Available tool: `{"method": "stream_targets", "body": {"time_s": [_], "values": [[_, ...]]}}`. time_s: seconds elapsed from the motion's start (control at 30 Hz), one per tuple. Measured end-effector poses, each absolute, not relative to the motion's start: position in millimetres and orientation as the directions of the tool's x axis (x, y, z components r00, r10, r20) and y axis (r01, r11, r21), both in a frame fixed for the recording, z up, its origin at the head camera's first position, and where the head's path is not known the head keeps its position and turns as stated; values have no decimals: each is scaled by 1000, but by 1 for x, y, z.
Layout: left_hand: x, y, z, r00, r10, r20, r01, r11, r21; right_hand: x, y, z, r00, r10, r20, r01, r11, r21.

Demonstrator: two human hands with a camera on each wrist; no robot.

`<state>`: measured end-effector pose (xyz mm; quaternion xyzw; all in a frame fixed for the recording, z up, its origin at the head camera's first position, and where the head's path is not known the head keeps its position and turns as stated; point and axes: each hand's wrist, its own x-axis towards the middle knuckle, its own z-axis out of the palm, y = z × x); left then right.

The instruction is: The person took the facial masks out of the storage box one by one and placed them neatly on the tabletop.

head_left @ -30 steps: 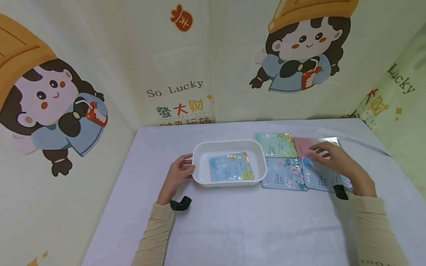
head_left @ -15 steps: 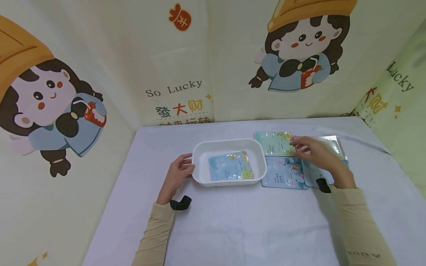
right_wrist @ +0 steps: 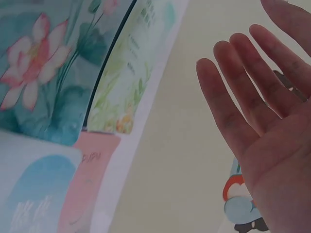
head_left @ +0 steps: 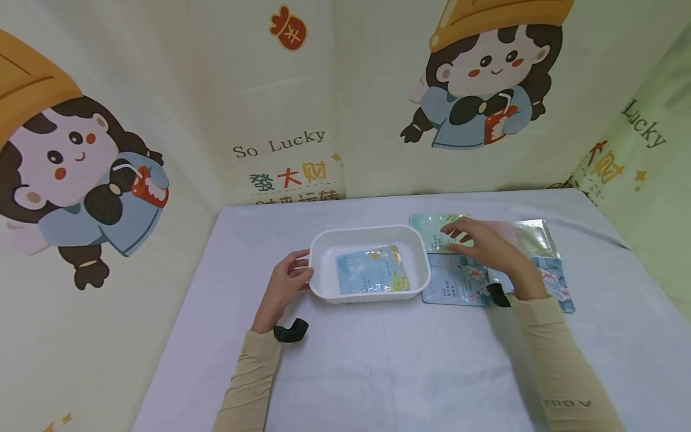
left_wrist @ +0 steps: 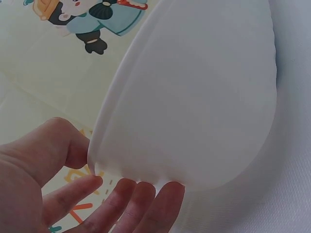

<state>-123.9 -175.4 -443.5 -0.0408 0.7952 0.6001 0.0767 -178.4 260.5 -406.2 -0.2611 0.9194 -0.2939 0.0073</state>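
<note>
My left hand [head_left: 284,287] touches the left end of a white plastic tray [head_left: 318,258]; in the left wrist view its fingertips [left_wrist: 146,191] rest against the tray's outer wall, thumb at the rim. A light-blue flat foil sachet [head_left: 372,271] lies inside the tray. Hovering over the sachets to the tray's right is my right hand [head_left: 488,249], fingers extended and holding nothing. Beneath or beside it lie a green sachet [head_left: 429,231], a blue floral one [head_left: 450,282], a partly hidden pink and silver one [head_left: 537,237], and another with lotus flowers [head_left: 556,285].
A white cloth [head_left: 378,366] covers the table. Patterned cream curtains [head_left: 200,120] hang behind it and at both sides. Each wrist wears a black camera mount, such as the left mount [head_left: 291,331].
My right hand has moved left from above the pink sachet to above the green one, carrying nothing. The left hand stays at the tray, and the sachets lie as before.
</note>
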Motion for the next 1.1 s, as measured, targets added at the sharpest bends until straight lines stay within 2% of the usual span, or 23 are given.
{"method": "stream_targets", "body": {"time_s": [0.17, 0.47, 0.93, 1.1], "values": [[-123, -175, -438, -982, 29, -184, -167, 294, 941, -178, 247, -403, -860, -494, 126, -471, 675, -568], [-109, -168, -406, -982, 38, -184, -163, 305, 938, -175, 222, -395, -853, -511, 107, -465, 649, -602], [-109, -168, -406, -982, 55, -180, -157, 286, 945, -178, 188, -396, -802, -591, 86, -523, 627, -577], [-116, -171, -419, -982, 58, -181, -157, 282, 946, -177, 181, -395, -796, -602, 60, -519, 628, -580]]}}
